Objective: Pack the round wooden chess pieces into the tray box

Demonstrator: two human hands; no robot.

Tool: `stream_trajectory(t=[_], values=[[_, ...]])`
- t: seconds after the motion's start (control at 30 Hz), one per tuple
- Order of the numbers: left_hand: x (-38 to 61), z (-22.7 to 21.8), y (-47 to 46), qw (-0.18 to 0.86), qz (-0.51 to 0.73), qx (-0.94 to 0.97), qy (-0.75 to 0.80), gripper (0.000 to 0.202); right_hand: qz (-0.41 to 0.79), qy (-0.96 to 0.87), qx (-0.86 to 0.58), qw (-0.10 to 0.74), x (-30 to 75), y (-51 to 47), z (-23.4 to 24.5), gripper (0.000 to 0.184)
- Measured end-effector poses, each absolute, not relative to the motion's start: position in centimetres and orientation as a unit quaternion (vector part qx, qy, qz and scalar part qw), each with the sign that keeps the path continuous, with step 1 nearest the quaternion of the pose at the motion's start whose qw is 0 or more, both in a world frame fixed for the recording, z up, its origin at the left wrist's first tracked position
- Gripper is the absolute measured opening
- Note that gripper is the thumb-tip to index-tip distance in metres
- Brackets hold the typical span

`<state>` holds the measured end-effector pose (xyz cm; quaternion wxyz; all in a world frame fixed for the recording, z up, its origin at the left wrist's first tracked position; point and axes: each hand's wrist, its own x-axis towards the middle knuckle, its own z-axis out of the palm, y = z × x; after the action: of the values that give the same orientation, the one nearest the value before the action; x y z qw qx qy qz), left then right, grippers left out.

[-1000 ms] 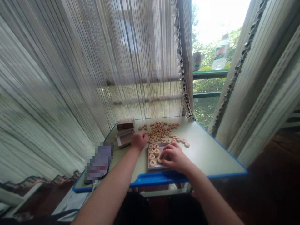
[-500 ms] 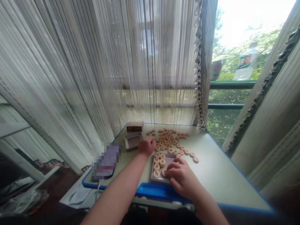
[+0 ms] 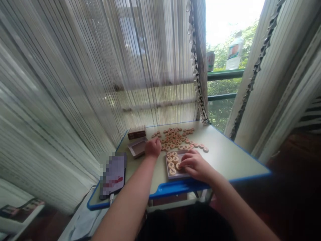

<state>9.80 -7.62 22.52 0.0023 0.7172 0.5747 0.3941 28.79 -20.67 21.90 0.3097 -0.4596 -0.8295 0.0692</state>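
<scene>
My right hand (image 3: 198, 164) reaches over the near shallow box (image 3: 184, 175), its fingertips on a round wooden Chinese chess piece (image 3: 178, 166) in the second column. Several more pieces with dark characters lie flat along the box's left side, one of them a corner piece (image 3: 172, 171). My left hand (image 3: 153, 147) is closed in a fist, back upward, between the second shallow tray (image 3: 136, 151) and the heap of pieces (image 3: 177, 135). Whatever is inside that fist is hidden.
A small brown box (image 3: 136, 133) stands at the table's far left corner. A phone (image 3: 114, 177) with a cable lies at the left edge. The table (image 3: 225, 157) has a blue rim and a tray groove in front. String curtains (image 3: 155, 67) hang behind.
The view has swung right and the table sits higher in it. Under my right fingers, the piece has slid away from me, up against the others in its column. My left fist stays closed.
</scene>
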Motion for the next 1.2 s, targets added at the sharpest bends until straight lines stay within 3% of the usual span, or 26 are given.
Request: stream_trajectory(t=[0.83,1.2], values=[[9.50,22.40,-7.08,-0.006,0.366,0.725,0.584,0.032,0.067,-0.830,-0.445,0.329,28.66,-21.07,22.16,0.015],[9.61,22.62,-7.35,-0.012,0.359,0.719,0.595,0.031,0.131,-0.794,-0.502,0.316,28.68,-20.26,21.70,0.012]])
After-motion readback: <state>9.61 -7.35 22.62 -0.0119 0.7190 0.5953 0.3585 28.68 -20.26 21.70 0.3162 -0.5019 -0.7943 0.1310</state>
